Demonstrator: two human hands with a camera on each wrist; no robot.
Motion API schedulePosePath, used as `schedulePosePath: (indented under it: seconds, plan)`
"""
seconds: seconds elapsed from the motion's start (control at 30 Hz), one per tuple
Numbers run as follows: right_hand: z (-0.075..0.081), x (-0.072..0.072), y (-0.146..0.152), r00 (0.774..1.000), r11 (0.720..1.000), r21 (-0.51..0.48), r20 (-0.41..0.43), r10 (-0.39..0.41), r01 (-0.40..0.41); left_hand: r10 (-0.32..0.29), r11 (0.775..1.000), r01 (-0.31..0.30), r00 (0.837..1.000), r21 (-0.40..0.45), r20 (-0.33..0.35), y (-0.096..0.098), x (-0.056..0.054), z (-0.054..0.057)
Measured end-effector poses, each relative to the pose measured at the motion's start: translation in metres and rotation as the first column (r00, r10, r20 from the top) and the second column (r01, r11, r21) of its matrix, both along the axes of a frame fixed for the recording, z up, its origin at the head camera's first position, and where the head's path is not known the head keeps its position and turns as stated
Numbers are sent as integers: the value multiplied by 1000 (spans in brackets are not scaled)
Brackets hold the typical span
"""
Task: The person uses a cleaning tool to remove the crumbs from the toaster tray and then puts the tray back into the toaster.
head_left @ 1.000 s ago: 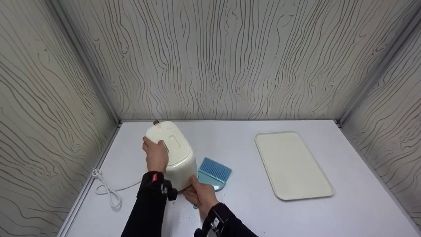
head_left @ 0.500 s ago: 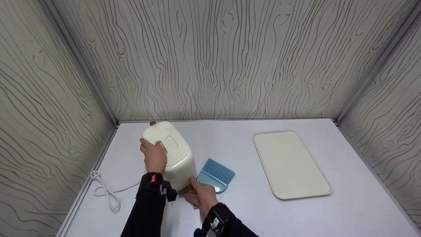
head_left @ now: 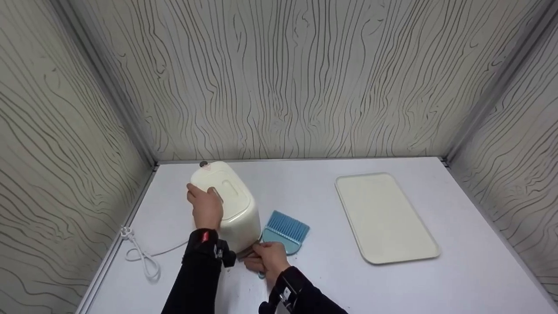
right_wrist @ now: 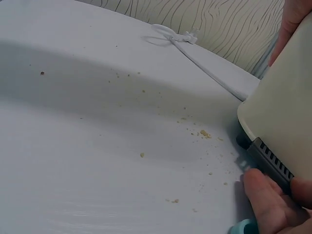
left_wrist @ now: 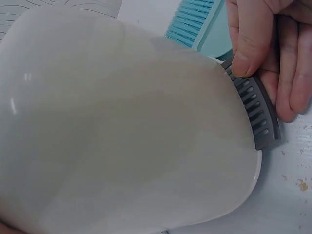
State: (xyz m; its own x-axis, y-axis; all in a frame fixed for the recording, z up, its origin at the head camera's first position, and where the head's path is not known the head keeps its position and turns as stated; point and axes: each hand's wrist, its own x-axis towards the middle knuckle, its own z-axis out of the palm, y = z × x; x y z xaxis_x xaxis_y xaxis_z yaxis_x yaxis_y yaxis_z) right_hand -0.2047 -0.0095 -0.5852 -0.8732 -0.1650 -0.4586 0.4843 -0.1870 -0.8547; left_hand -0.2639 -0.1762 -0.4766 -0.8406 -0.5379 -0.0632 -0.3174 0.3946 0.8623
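Appliance in left grip, slotted piece (jutting from it) in right grip

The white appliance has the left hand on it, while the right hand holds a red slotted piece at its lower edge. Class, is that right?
No: the slotted piece the right hand holds is dark grey, not red, as the left wrist view shows. The rest stands.

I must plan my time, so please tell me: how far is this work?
Looks done: the plug lies disconnected on the table. In hand: the left hand holds the appliance; the right hand pinches the grey strip at its base. Remaining, probably: sweeping the crumbs; the brush lies nearby.
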Motion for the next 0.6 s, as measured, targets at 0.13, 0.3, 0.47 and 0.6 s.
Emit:
schedulePosePath:
  seconds: [0.13,0.3,0.47,0.6]
  plan:
    - [3,-1,-1,1000,999,36,-7,10,-10,8,1000,-8,1000,7,-3,0,-1,-1]
    - [3,-1,-1,1000,1000,25,-4,9,-9,8,1000,-8,1000,19,8,-1,-2,-2]
    - [2,-2,-1,1000,1000,18,3,7,-7,19,1000,-19,1000,21,9,0,-2,-2]
    - [3,-2,1,1000,1000,30,5,8,-8,22,1000,-22,1000,10,-5,3,-3,-1]
